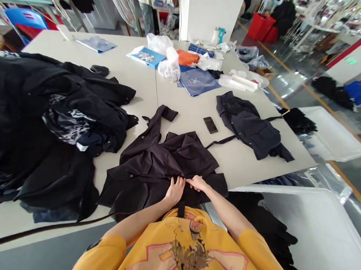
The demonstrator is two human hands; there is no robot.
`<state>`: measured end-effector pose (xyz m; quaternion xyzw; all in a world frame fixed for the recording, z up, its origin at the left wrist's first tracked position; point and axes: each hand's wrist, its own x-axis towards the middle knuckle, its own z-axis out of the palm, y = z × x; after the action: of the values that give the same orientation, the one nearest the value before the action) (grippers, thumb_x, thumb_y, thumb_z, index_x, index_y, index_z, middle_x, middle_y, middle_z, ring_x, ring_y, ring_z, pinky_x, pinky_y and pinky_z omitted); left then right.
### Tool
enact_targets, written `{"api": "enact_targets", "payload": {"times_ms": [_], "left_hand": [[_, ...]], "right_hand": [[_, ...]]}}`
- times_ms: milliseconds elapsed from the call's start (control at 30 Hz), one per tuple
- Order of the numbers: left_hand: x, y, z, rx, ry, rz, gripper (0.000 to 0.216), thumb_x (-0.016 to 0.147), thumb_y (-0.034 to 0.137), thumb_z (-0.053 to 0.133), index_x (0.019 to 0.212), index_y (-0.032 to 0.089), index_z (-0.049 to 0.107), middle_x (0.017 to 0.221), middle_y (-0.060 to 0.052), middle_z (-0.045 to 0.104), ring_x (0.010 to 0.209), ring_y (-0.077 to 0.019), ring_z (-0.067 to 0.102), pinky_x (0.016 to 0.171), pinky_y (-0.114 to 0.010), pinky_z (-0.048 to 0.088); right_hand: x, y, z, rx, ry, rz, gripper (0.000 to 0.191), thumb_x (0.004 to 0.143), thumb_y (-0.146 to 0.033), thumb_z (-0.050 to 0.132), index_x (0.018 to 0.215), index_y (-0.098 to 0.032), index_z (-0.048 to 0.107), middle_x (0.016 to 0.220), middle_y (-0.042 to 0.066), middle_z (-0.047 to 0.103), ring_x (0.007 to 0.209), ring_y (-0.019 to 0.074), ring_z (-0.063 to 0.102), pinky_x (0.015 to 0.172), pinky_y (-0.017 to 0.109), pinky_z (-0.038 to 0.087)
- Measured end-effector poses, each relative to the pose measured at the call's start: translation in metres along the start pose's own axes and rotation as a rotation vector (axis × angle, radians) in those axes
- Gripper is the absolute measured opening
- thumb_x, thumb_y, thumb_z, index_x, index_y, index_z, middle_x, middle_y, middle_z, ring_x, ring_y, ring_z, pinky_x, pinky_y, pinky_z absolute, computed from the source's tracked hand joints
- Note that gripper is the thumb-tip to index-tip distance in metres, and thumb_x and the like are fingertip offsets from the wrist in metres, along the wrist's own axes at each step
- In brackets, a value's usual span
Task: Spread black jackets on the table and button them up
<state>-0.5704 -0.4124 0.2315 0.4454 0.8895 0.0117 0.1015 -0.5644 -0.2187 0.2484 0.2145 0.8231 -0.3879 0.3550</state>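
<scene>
A dark garment (158, 165) lies spread on the white table (246, 163) right in front of me. My left hand (175, 190) rests on its near edge with the fingers curled into the cloth. My right hand (197, 183) pinches the same fabric just beside it, fingertips almost touching the left hand's. Both hands sit at the middle of the garment's front hem area. What the fingertips pinch besides cloth is too small to see.
A large heap of dark clothes (39, 119) covers the table's left side. A black phone (210, 124) and another dark garment (250, 126) lie to the right. Blue bags (198, 81), plastic bags (169, 66) and packets sit at the far end. White bins (330, 134) stand right of the table.
</scene>
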Motion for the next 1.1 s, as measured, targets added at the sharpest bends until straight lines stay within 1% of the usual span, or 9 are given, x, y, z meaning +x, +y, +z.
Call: {"api": "enact_targets", "payload": {"times_ms": [267,400,500,667,767,867,933,1000,1100], "left_hand": [[-0.004,-0.005,0.004,-0.015,-0.003,0.03,0.062,0.093,0.008,0.035,0.153,0.014,0.049,0.15,-0.021,0.05,0.143,-0.0344,0.041,0.115,-0.063,0.033],[-0.01,-0.011,0.004,-0.039,-0.012,0.044,0.062,0.093,0.009,0.036,0.153,0.012,0.048,0.151,-0.021,0.048,0.145,-0.0334,0.039,0.116,-0.06,0.033],[-0.01,-0.018,-0.004,-0.126,-0.023,0.051,0.063,0.088,0.011,0.047,0.152,0.013,0.049,0.149,-0.02,0.05,0.142,-0.0329,0.042,0.116,-0.056,0.033],[0.018,-0.024,-0.032,-0.303,-0.085,-0.189,0.03,0.098,0.022,0.046,0.114,0.016,0.071,0.117,-0.016,0.067,0.112,-0.0293,0.061,0.097,-0.046,0.046],[0.043,-0.025,-0.042,-0.291,-0.189,-0.297,0.033,0.1,0.037,0.05,0.101,0.014,0.074,0.107,-0.017,0.071,0.11,-0.0321,0.064,0.094,-0.047,0.047],[0.063,-0.028,-0.046,-0.281,-0.392,-0.336,0.038,0.095,0.048,0.061,0.102,0.014,0.076,0.103,-0.018,0.074,0.105,-0.0328,0.069,0.093,-0.045,0.051],[0.073,-0.032,-0.046,-0.283,-0.496,-0.382,0.042,0.089,0.052,0.067,0.1,0.013,0.077,0.104,-0.02,0.075,0.103,-0.0326,0.071,0.089,-0.04,0.054],[0.082,-0.037,-0.046,-0.315,-0.574,-0.419,0.042,0.086,0.055,0.069,0.087,0.014,0.077,0.096,-0.019,0.076,0.099,-0.031,0.073,0.086,-0.036,0.055],[0.091,-0.048,-0.043,-0.465,-0.742,-0.44,0.05,0.087,0.057,0.063,0.056,0.017,0.068,0.069,-0.011,0.074,0.077,-0.0246,0.075,0.08,-0.032,0.057]], "right_hand": [[-0.004,-0.009,-0.002,0.046,-0.054,0.021,0.07,0.091,-0.075,0.053,0.054,-0.017,0.059,0.033,-0.002,0.044,0.029,0.0107,0.043,0.037,0.021,0.039],[-0.006,-0.015,-0.004,0.063,-0.078,0.053,0.072,0.091,-0.078,0.05,0.058,-0.015,0.063,0.036,0.0,0.05,0.031,0.0123,0.049,0.039,0.022,0.044],[-0.003,-0.016,-0.003,0.075,-0.095,0.072,0.07,0.092,-0.075,0.05,0.058,-0.015,0.063,0.036,0.0,0.05,0.031,0.0123,0.049,0.038,0.021,0.045],[0.002,-0.017,0.007,0.082,-0.131,0.131,0.066,0.096,-0.067,0.052,0.053,-0.017,0.058,0.036,0.002,0.05,0.03,0.0133,0.049,0.035,0.022,0.041],[-0.002,-0.017,-0.005,0.103,-0.194,0.096,0.057,0.096,-0.058,0.056,0.057,-0.017,0.061,0.039,0.001,0.052,0.033,0.0131,0.052,0.037,0.021,0.041],[0.0,-0.012,-0.063,0.156,-0.133,-0.054,0.046,0.095,-0.053,0.058,0.07,-0.016,0.068,0.045,0.0,0.058,0.039,0.0143,0.057,0.044,0.022,0.045],[0.01,-0.004,-0.131,0.2,0.113,-0.17,0.048,0.099,-0.053,0.048,0.078,-0.015,0.069,0.05,0.002,0.061,0.046,0.0155,0.06,0.051,0.023,0.048],[0.031,0.006,-0.21,0.219,0.294,-0.183,0.055,0.104,-0.052,0.03,0.088,-0.015,0.067,0.059,0.005,0.065,0.057,0.016,0.064,0.061,0.023,0.05],[0.075,0.015,-0.314,0.056,0.64,-0.148,0.046,0.103,-0.047,0.036,0.089,-0.015,0.066,0.079,0.01,0.073,0.074,0.0192,0.069,0.074,0.026,0.049]]}}
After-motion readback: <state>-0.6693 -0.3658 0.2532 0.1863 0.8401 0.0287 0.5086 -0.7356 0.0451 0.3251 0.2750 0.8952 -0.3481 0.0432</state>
